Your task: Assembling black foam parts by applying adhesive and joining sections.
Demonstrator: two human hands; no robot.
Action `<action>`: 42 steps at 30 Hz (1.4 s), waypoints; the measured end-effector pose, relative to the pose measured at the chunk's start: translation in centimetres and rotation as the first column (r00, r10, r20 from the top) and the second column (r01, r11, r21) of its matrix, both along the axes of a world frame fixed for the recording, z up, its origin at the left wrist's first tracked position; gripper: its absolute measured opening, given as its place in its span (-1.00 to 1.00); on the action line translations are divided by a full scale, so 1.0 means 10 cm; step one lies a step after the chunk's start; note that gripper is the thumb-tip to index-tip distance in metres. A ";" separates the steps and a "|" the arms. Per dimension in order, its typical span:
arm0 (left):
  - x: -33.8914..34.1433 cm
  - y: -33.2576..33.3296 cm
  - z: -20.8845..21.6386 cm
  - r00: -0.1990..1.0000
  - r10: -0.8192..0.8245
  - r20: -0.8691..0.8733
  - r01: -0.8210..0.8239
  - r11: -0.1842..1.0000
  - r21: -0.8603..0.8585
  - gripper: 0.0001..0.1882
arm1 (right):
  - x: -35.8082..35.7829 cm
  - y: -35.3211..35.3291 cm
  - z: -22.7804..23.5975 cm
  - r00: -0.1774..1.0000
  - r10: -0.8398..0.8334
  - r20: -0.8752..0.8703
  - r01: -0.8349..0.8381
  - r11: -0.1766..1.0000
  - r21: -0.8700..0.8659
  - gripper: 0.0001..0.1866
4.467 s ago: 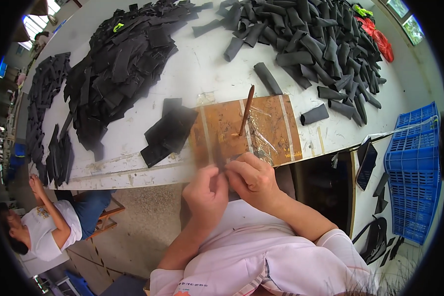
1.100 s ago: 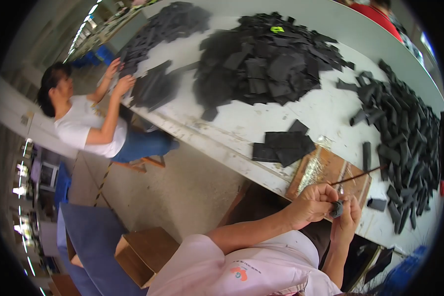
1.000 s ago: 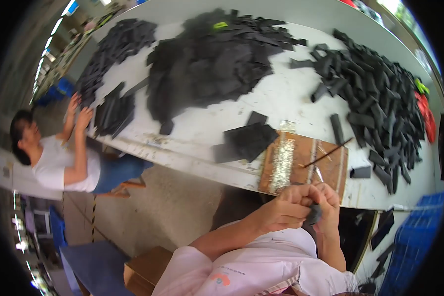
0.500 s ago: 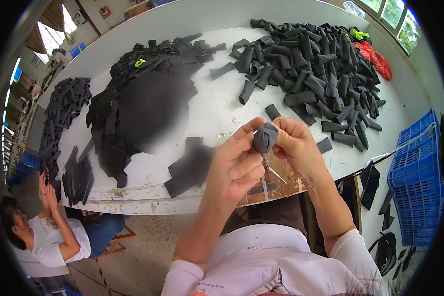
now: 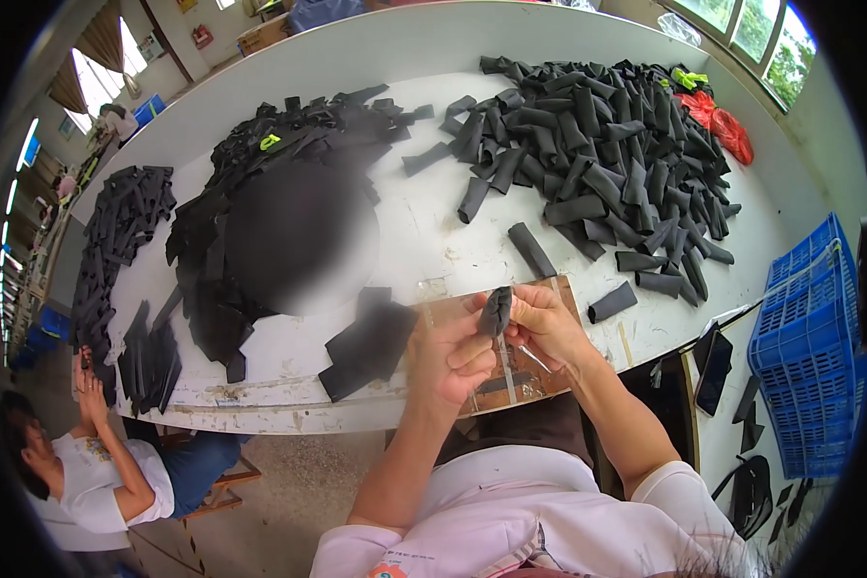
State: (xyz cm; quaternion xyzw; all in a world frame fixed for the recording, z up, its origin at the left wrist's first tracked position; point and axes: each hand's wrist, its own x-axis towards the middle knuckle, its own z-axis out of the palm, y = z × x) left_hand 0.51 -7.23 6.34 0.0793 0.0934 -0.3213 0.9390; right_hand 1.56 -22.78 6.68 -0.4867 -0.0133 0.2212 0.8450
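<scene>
Both hands pinch one small, folded black foam-like fabric piece (image 5: 495, 312) above the front edge of the table. My left hand (image 5: 456, 360) grips it from the left, fingers curled. Closed on its right side is my right hand (image 5: 551, 328), thumb and forefinger together. A thin, pointed metal tool (image 5: 536, 359) sticks out below the right hand's fingers; its kind is not clear. Under the hands lies a worn brown board (image 5: 547, 380) with tape strips. Two black fabric tubes, one behind the board (image 5: 531, 250) and one to its right (image 5: 613, 302), lie near the right hand.
A large heap of black tubes (image 5: 607, 144) fills the back right, with a red plastic bag (image 5: 732, 135) beside it. Flat black pieces (image 5: 197, 289) pile up at left. A blue crate (image 5: 809, 356) stands at right. Another person (image 5: 116, 462) sits at lower left.
Both hands have come down and slightly left with the fabric piece, now over the board. The piece has turned and looks narrower. The view has shifted a little.
</scene>
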 end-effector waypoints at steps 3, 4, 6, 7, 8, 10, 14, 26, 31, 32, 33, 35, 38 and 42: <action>0.00 -0.02 -0.08 0.998 -0.041 -0.046 0.026 0.957 -0.290 -0.75 | 0.06 -0.05 0.04 1.000 -0.015 -0.021 0.014 0.999 -0.030 -0.77; 0.02 -0.03 -0.05 0.999 -0.028 0.032 0.037 0.938 -0.344 -0.73 | 0.11 -0.07 0.11 0.998 0.040 0.053 -0.033 0.991 -0.132 -0.79; 0.00 -0.01 0.16 0.995 0.006 0.103 0.029 0.942 -0.333 -0.73 | 0.14 -0.02 0.39 0.977 0.089 0.192 -0.053 0.982 -0.182 -0.79; -0.02 -0.02 0.27 0.981 0.024 0.192 0.041 0.944 -0.327 -0.72 | 0.16 -0.01 0.50 0.951 0.126 0.282 -0.058 0.969 -0.238 -0.73; -0.04 0.01 0.30 0.959 0.012 0.281 0.057 0.971 -0.233 -0.75 | 0.20 -0.01 0.49 0.923 0.178 0.342 -0.089 0.962 -0.260 -0.71; -0.03 0.00 0.20 0.967 0.018 0.254 0.003 0.997 -0.082 -0.76 | 0.25 -0.07 0.38 0.934 0.233 0.271 -0.145 0.940 -0.308 -0.75; -0.10 -0.01 0.05 0.971 0.036 0.235 -0.091 0.970 0.226 -0.75 | 0.16 -0.05 -0.01 0.977 0.182 0.115 -0.172 0.980 -0.096 -0.78; -0.01 -0.06 0.42 0.335 -0.291 0.896 -0.899 0.185 0.397 -0.82 | 0.03 -0.07 0.24 0.862 0.037 0.506 0.226 0.866 -0.447 -0.60; -0.01 -0.10 0.46 0.288 -0.290 0.913 -0.940 0.096 0.327 -0.87 | -0.09 -0.12 0.59 0.424 0.478 0.769 0.605 0.482 -0.633 -0.33; -0.02 -0.12 0.46 0.270 -0.319 0.909 -0.955 0.032 0.295 -0.89 | -0.11 -0.09 0.63 0.407 0.530 0.744 0.633 0.424 -0.648 -0.29; -0.01 -0.12 0.46 0.268 -0.319 0.909 -0.955 0.037 0.294 -0.89 | -0.12 -0.07 0.66 0.409 0.528 0.744 0.636 0.420 -0.648 -0.29; 0.02 -0.10 0.47 0.269 -0.354 0.896 -0.954 0.030 0.299 -0.89 | -0.14 -0.05 0.69 0.517 0.508 0.689 0.589 0.374 -0.717 -0.37; -0.04 -0.11 0.54 0.387 -0.289 0.875 -0.881 0.163 0.444 -0.90 | -0.10 -0.10 0.64 0.494 0.480 0.725 0.611 0.401 -0.682 -0.46; 0.00 -0.09 0.46 0.335 -0.255 0.907 -0.890 0.231 0.393 -0.91 | -0.14 -0.08 0.56 0.536 0.431 0.726 0.616 0.388 -0.685 -0.58</action>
